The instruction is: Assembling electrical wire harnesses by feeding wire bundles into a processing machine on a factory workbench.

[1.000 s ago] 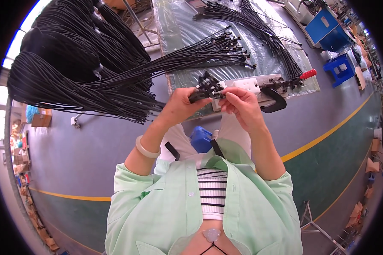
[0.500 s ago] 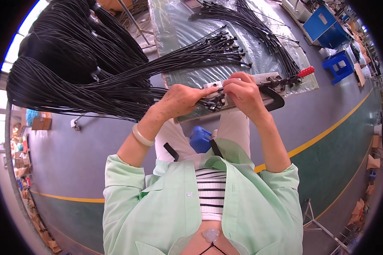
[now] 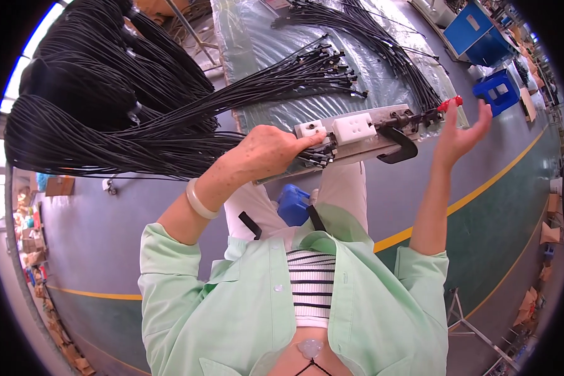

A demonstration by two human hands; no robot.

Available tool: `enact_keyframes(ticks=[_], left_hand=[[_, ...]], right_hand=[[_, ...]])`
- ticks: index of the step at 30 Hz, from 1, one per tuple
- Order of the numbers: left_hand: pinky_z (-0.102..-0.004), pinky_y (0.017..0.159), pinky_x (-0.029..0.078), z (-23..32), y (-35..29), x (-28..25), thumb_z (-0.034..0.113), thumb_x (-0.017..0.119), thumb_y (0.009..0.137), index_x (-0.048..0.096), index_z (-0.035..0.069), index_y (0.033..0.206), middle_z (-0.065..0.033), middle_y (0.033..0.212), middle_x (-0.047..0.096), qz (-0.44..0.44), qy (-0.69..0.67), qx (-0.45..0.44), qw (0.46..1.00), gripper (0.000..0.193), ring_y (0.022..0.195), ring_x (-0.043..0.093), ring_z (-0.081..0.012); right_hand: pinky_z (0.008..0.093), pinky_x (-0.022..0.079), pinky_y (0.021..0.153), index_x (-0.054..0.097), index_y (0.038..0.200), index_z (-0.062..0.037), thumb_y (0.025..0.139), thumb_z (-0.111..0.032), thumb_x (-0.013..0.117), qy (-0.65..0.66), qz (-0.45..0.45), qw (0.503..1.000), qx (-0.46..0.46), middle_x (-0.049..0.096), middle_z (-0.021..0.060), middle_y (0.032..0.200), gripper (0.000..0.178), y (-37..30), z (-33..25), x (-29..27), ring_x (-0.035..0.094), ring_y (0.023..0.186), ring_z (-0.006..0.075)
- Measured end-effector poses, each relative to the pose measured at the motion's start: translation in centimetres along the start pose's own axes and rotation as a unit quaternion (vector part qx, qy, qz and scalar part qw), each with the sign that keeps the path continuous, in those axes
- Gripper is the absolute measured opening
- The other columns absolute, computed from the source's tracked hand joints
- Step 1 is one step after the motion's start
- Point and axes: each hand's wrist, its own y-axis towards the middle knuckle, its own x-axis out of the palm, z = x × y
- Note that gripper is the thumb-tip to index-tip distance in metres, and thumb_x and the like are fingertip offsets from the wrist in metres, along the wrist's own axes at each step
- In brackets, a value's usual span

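A metal jig plate [image 3: 351, 149] lies along the table's near edge, bearing a small white block [image 3: 310, 128], a larger white block [image 3: 353, 128] and a toggle clamp [image 3: 400, 141]. My left hand [image 3: 263, 150] is closed around black cables [image 3: 225, 141], its lower fingers hidden; the index finger stretches onto the small white block. Cable ends with small connectors [image 3: 321, 158] stick out just past this hand. At the clamp's red handle [image 3: 446, 104] my right hand [image 3: 459, 138] is spread, thumb and fingers apart. One fingertip overlaps the handle; contact is unclear.
A large mass of black cables [image 3: 69, 113] hangs at the left. More cable bundles [image 3: 382, 47] lie across the plastic-covered table [image 3: 257, 56]. Blue stools [image 3: 498, 93] stand on the floor to the right, and a blue container [image 3: 292, 203] is below the table edge.
My right hand has left the jig's middle and moved right to the red handle, opening its fingers and uncovering the larger white block. The left hand stays nearly in place.
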Motion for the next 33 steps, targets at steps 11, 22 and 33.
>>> enact_keyframes(ticks=[11,22,33], left_hand=[[-0.0367,0.054,0.048,0.0,-0.7,1.0,-0.003,0.057,0.071,0.046,0.023,0.132,-0.0102,0.072,0.059,0.024,-0.038,-0.032,0.998,0.068,0.060,0.059,-0.0258],[-0.0295,0.064,0.044,0.5,-2.0,0.1,0.014,0.062,0.087,0.064,0.002,0.098,-0.0018,0.072,0.060,0.108,-0.568,0.013,0.816,0.017,0.066,0.054,-0.0157],[-0.0262,0.055,0.039,0.4,-1.3,0.8,0.010,0.062,0.084,0.064,0.002,0.095,-0.0049,0.065,0.055,0.061,-0.520,-0.123,0.843,0.013,0.056,0.048,-0.0132]], right_hand=[[0.0211,0.031,0.055,0.048,0.065,-0.0050,0.095,-0.021,0.051,0.248,-0.309,0.907,0.142,0.042,-0.0015,0.062,0.035,-2.5,-1.3,1.9,0.039,0.061,0.0064],[0.0244,0.045,0.079,0.060,0.098,-0.0014,0.091,-0.014,0.057,0.138,-0.094,0.970,0.176,0.063,0.0062,0.097,0.015,-0.3,-0.1,1.5,0.056,0.092,0.0129],[0.0219,0.046,0.060,0.063,0.097,0.0016,0.087,-0.001,0.058,0.525,-0.505,0.460,0.508,0.065,0.0080,0.081,0.012,-6.8,-10.5,-1.1,0.059,0.067,0.0104]])
